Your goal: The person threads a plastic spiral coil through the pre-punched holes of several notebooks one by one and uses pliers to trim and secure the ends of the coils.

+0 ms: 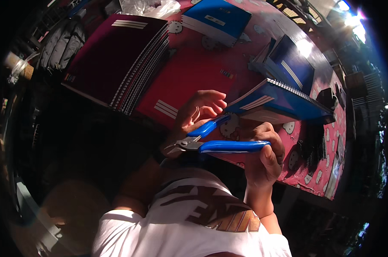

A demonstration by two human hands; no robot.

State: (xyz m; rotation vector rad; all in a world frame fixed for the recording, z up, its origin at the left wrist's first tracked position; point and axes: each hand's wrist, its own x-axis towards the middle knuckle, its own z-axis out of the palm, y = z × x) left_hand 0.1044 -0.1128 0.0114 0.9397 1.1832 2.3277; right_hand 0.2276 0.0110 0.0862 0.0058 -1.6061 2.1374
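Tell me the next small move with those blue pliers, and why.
Probably bring the jaws of the pliers to the wire coil of the blue notebook. The right hand grips one handle, the left hand rests beside the other, and the jaws hang open, gripping nothing.

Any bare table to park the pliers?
Yes: the patterned pink tablecloth right of the right hand, below the blue spiral notebook. The red cover is bare too. Crowded: the maroon notebook stack and the blue books at the back.
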